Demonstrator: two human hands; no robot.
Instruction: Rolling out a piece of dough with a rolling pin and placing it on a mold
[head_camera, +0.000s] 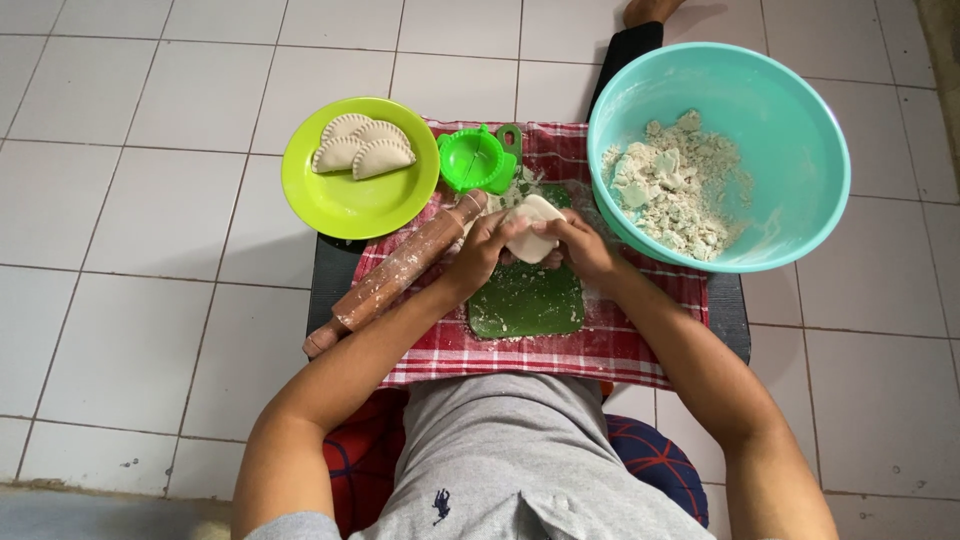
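Both hands, left (483, 248) and right (582, 247), pinch a dough round (530, 228), long axis running toward the bowl (640, 70).

Home kitchen floor: white tiled floor (150, 250), checked cloth (620, 345), rolling pin (400, 270), dough bowl (800, 110), plate of dumplings (350, 205).

Pale tiled floor (150, 250) with dark grout, evenly lit by soft daylight.
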